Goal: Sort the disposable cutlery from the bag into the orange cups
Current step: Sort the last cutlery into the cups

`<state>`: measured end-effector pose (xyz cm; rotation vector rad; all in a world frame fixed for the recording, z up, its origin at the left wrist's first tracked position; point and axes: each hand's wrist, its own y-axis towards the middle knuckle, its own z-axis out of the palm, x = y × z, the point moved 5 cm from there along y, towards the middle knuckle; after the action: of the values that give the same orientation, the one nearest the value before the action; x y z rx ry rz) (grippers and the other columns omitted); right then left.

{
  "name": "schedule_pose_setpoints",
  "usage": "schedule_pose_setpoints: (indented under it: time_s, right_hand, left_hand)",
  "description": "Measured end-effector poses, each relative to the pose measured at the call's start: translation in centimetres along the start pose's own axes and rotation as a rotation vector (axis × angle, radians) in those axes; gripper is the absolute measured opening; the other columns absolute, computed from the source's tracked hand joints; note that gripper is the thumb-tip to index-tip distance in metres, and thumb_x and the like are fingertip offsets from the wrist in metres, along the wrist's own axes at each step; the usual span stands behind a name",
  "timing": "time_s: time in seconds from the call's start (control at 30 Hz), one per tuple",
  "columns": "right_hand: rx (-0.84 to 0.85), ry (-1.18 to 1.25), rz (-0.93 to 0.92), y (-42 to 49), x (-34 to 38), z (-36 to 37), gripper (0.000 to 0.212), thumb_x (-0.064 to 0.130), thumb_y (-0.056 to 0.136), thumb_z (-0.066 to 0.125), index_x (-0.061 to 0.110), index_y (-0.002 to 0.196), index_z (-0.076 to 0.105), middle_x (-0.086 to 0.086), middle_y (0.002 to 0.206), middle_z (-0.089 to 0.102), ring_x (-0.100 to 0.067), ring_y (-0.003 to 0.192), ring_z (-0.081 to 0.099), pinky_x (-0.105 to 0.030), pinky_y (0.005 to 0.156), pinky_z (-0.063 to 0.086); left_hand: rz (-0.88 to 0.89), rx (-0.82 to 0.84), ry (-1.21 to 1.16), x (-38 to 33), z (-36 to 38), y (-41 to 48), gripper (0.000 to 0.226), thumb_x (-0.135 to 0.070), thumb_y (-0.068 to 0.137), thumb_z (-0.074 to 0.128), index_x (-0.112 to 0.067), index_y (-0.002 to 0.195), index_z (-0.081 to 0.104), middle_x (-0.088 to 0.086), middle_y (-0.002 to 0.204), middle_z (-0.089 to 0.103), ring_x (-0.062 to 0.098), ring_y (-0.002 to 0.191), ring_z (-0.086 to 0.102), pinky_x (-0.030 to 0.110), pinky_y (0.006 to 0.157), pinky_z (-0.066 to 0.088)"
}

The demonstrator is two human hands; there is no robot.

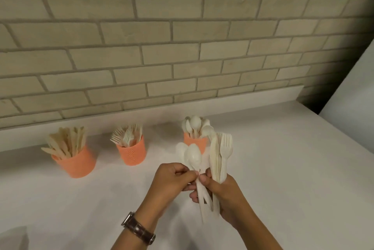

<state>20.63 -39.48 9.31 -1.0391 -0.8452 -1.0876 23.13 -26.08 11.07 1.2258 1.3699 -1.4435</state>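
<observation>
The left hand (pixel 172 179) pinches what look like two spoons (pixel 193 156) out of the mixed bundle (pixel 219 160) clenched in the right hand (pixel 224 195), likely for the spoon cup (pixel 194 143) just beyond the fingers (pixel 189 175).

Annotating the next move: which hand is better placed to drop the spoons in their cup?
Left. The left hand pinches the spoons, while the right hand is full, gripping the forks and knives. The spoon cup stands just beyond, likely an easy reach.
</observation>
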Motion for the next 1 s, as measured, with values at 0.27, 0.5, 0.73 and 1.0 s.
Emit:
schedule_pose_setpoints:
  time_s: [0.27,0.5,0.73,1.0]
  right_hand:
    - [-0.114,-0.034,0.082,2.6,0.9,-7.3,0.018,0.001,0.082,0.066,0.005,0.079,0.048,-0.016,0.068,0.066,-0.039,0.073,0.071,-0.037,0.058,0.059]
    - [-0.073,-0.097,0.084,4.3,2.0,-12.1,0.02,0.002,0.079,0.069,0.002,0.081,0.05,-0.016,0.066,0.061,-0.035,0.06,0.068,-0.038,0.057,0.058]
    - [-0.023,-0.093,0.084,5.4,2.9,-14.3,0.02,-0.003,0.079,0.068,0.003,0.076,0.049,-0.016,0.061,0.059,-0.033,0.052,0.064,-0.039,0.055,0.057]
    - [0.026,-0.093,0.079,5.8,3.1,-14.5,0.018,-0.001,0.081,0.067,0.002,0.077,0.05,-0.012,0.059,0.06,-0.029,0.048,0.061,-0.043,0.058,0.058]
  left_hand:
    - [0.161,-0.245,-0.008,-2.2,1.2,4.8,0.011,-0.007,0.086,0.061,-0.013,0.082,0.07,-0.004,0.071,0.072,0.002,0.064,0.065,0.011,0.06,0.051]
    - [0.276,-0.542,0.042,-3.8,1.5,10.5,0.007,-0.005,0.089,0.055,-0.006,0.084,0.06,0.005,0.071,0.064,0.002,0.054,0.063,0.014,0.057,0.054]
    - [0.272,-0.687,0.109,-2.7,3.7,13.7,0.014,-0.012,0.09,0.055,-0.003,0.08,0.06,0.008,0.068,0.065,0.003,0.052,0.063,0.014,0.054,0.049]
    - [0.33,-0.796,0.142,-2.6,3.9,13.7,0.014,-0.015,0.087,0.059,-0.006,0.076,0.063,0.003,0.065,0.067,0.014,0.063,0.066,0.02,0.059,0.051]
